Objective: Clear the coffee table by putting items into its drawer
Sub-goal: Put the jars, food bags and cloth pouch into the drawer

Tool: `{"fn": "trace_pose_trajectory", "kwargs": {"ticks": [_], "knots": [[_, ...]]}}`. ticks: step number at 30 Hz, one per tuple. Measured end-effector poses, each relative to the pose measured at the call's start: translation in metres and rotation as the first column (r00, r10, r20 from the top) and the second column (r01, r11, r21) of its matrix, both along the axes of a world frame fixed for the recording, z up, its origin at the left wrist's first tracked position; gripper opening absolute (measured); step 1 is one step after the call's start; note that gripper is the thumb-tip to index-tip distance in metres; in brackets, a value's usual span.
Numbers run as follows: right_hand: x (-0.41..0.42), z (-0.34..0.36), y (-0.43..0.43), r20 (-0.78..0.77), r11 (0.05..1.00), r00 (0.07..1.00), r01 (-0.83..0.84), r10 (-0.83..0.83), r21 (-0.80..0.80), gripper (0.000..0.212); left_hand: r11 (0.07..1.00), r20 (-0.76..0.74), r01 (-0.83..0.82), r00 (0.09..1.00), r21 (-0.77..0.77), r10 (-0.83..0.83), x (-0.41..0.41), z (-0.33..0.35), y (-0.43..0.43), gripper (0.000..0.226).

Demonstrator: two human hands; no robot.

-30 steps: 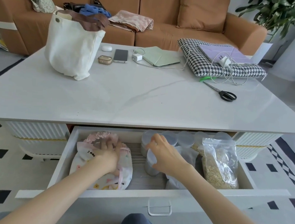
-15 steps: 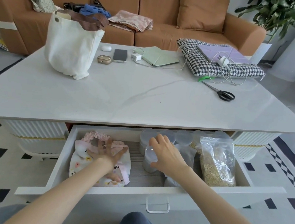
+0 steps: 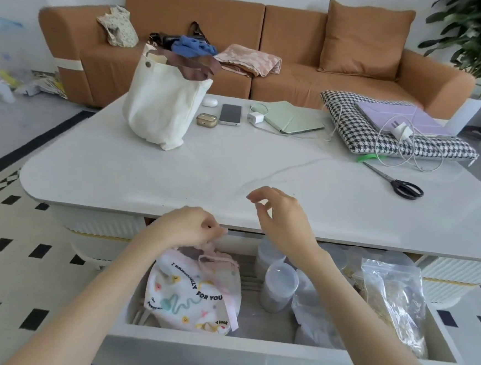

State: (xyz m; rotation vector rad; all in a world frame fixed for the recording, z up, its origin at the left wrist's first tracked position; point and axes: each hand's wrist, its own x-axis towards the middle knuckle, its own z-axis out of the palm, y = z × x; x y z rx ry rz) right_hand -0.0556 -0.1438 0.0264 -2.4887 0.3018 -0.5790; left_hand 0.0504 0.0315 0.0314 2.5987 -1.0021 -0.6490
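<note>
Both hands are raised out of the drawer (image 3: 191, 348), where a second ago they were laid on its contents. The left hand (image 3: 187, 227) is held with fingers curled just above the gathered pink top of the drawstring pouch (image 3: 193, 291), which sits in the drawer's left part; whether its cord is pinched cannot be told. The right hand (image 3: 283, 214) hovers over the worktop's (image 3: 177, 171) near edge, fingers loosely curled, nothing held. One stowing step is judged finished. Next, a far reach is called for: scissors (image 3: 400, 185), phone (image 3: 230, 114) and earbud case (image 3: 206, 120) are yet to be stowed.
</note>
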Motion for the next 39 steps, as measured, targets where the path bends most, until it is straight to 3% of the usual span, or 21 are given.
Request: {"fn": "trace_pose_trajectory", "kwargs": {"ticks": [3, 5, 7, 10, 16, 19, 22, 25, 27, 30, 33, 36, 39], "knots": [[0.041, 0.007, -0.005, 0.021, 0.994, 1.0, 0.007, -0.009, 0.112, 0.029, 0.954, -0.109, -0.17, 0.983, -0.249, 0.147, 0.015, 0.023, 0.014, 0.03], [0.074, 0.011, -0.007, -0.022, 0.981, 1.0, 0.002, 0.002, 0.192, 0.028, 0.897, -0.012, -0.255, 0.963, -0.361, 0.269, 0.03, 0.027, 0.025, 0.026], [0.106, 0.015, -0.006, -0.081, 0.946, 0.996, 0.003, 0.025, 0.324, 0.027, 0.865, 0.086, -0.292, 0.931, -0.407, 0.355, 0.045, 0.024, 0.033, 0.024], [0.154, 0.024, 0.003, -0.142, 0.861, 0.989, 0.029, 0.05, 0.508, 0.035, 0.838, 0.076, -0.36, 0.902, -0.411, 0.425, 0.07, 0.011, 0.043, 0.023], [0.238, 0.087, 0.039, 0.155, 0.983, 0.986, -0.091, 0.066, 0.159, 0.078, 0.784, 0.023, -0.439, 0.867, -0.438, 0.499, 0.101, -0.006, 0.044, 0.025], [0.286, 0.109, 0.043, -0.037, 0.989, 0.999, -0.026, 0.031, 0.148, 0.091, 0.756, 0.001, -0.46, 0.854, -0.466, 0.52, 0.108, -0.007, 0.041, 0.027], [0.314, 0.115, 0.041, -0.242, 0.992, 0.966, 0.104, -0.085, 0.068, 0.076, 0.753, -0.011, -0.455, 0.859, -0.475, 0.512, 0.113, -0.01, 0.041, 0.029], [0.325, 0.106, 0.034, -0.313, 0.984, 0.933, 0.171, -0.177, -0.046, 0.053, 0.763, -0.005, -0.443, 0.866, -0.471, 0.5, 0.115, -0.011, 0.044, 0.03], [0.33, 0.095, 0.03, -0.34, 0.987, 0.926, 0.156, -0.161, -0.042, 0.042, 0.76, -0.013, -0.448, 0.865, -0.47, 0.502, 0.116, -0.012, 0.045, 0.031], [0.329, 0.077, 0.028, -0.245, 0.975, 0.969, 0.063, -0.01, 0.211, 0.035, 0.758, -0.023, -0.457, 0.862, -0.466, 0.506, 0.117, -0.01, 0.044, 0.032], [0.323, 0.073, 0.026, -0.077, 0.862, 0.996, 0.069, -0.035, 0.501, 0.007, 0.741, -0.045, -0.468, 0.858, -0.481, 0.512, 0.115, -0.008, 0.042, 0.032], [0.325, 0.073, 0.022, 0.039, 0.747, 0.989, 0.082, -0.143, 0.659, 0.017, 0.714, -0.07, -0.474, 0.854, -0.516, 0.516, 0.113, -0.005, 0.042, 0.032], [0.329, 0.072, 0.018, 0.04, 0.632, 0.976, 0.108, -0.216, 0.767, 0.024, 0.687, -0.091, -0.476, 0.851, -0.549, 0.517, 0.113, -0.001, 0.04, 0.031]]}}
